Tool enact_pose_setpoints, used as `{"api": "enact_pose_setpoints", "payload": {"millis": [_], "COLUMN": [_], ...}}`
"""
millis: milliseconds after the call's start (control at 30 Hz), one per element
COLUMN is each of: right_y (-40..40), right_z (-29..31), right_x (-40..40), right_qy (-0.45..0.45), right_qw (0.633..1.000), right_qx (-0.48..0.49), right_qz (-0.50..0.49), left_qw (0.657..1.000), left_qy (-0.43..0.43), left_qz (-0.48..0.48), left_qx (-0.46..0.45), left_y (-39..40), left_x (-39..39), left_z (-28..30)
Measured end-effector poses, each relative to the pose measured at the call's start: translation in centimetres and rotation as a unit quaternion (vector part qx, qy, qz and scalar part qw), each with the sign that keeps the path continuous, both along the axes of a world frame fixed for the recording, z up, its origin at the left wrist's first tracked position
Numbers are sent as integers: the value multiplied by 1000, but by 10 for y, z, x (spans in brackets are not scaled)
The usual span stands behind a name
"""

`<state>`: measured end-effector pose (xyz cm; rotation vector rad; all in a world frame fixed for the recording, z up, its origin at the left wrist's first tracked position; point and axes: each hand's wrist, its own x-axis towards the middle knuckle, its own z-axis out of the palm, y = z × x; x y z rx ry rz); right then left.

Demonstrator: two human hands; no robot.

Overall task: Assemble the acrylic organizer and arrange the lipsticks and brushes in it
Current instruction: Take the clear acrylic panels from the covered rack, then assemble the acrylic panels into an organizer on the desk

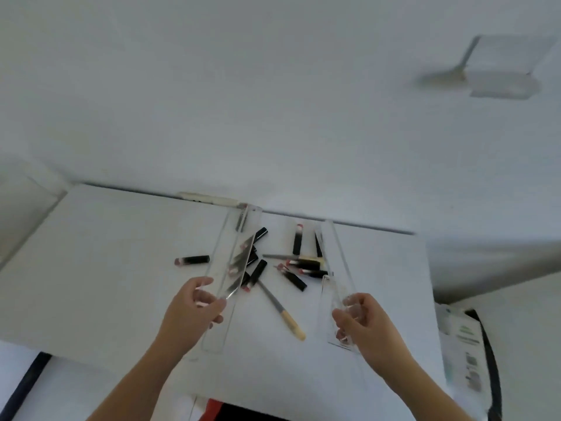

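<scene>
Your left hand (194,305) gripped one long clear acrylic panel (230,268) by its near end, and your right hand (361,322) pinched a second clear acrylic panel (334,275) the same way. Between those two panels, black lipsticks with pink ends (299,264) and a wooden-handled brush (282,311) lay scattered on the white table (100,253)

Both bare forearms reach forward from the bottom of the view, angling slightly inward. The left hand (194,305) is raised with thumb up top and fingers curled beneath, pinching closed. The right hand (361,320) sits level with it, well apart, its fingers likewise curled in a closed grip.
</scene>
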<state>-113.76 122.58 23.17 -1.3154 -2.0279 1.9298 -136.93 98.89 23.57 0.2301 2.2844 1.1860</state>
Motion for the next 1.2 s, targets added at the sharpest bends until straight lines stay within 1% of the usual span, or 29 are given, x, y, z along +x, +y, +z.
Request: {"api": "enact_pose_setpoints", "payload": {"millis": [100,200,367,533,667,800,967,1100,1200], "right_y": [-12,-20,-18,-13,-12,-14,-22,-28,-31], "right_z": [-7,-10,-14,-17,-27,-37,-50,-54,-60], "right_x": [-43,-79,-107,-119,-124,-125,-126,-128,-130], "right_qy": [-18,-42,-68,-71,-84,-67,-45,-51,-71], "right_qw": [1000,999,996,993,985,982,980,965,944], "right_qx": [-3,8,47,85,129,160,187,254,318], "right_qz": [-17,-11,13,49,83,69,51,42,39], "left_qw": [997,991,985,990,992,992,990,981,977], "left_qy": [-5,-3,-10,-8,21,50,68,115,148], "left_qz": [-69,-126,-166,-141,-121,-117,-128,-154,-153], "left_qx": [-24,-39,-38,-27,-20,-23,-6,-15,-12], "left_y": [10,15,20,23,23,22,21,21,20], "left_x": [-43,-71,-98,-98,-93,-95,-96,-99,-102], "left_z": [-18,-25,-28,-34,-42,-52,-65,-67,-71]}}
